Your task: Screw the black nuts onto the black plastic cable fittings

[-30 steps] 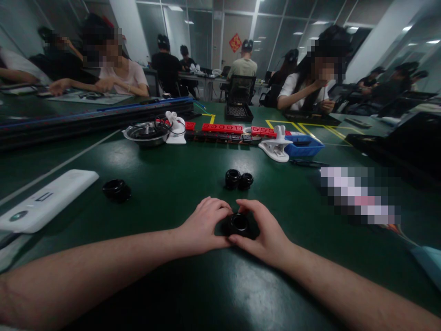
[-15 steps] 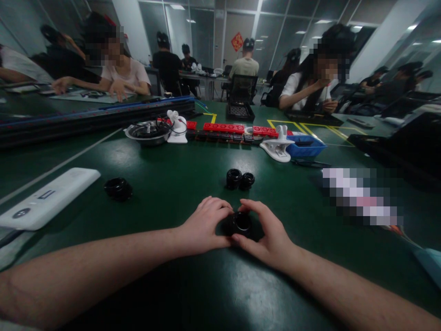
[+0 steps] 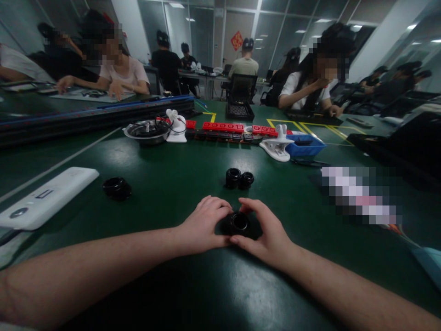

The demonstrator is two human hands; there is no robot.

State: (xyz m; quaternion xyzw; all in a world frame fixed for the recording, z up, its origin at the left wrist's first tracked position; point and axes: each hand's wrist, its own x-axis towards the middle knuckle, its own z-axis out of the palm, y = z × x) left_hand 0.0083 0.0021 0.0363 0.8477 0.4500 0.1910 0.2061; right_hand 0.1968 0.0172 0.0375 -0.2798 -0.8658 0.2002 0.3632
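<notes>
A small black ring-shaped part (image 3: 239,223) rests on the green table (image 3: 193,179) between both my hands. My left hand (image 3: 204,224) curls round its left side, fingers closed against it. My right hand (image 3: 266,232) grips its right side, thumb below and fingers arched over the top. Just beyond my fingers stand two more black rings (image 3: 239,179), touching each other. Another black ring (image 3: 116,187) lies apart at the left.
A white flat device (image 3: 44,197) lies at the left edge. Farther back are a metal bowl with cables (image 3: 147,131), red and black strips (image 3: 237,131), a white clip (image 3: 276,148) and a blue tray (image 3: 305,145). Several people sit at tables behind.
Both hands stay wrapped on the black ring with only slight finger shifts; the view has barely moved.
</notes>
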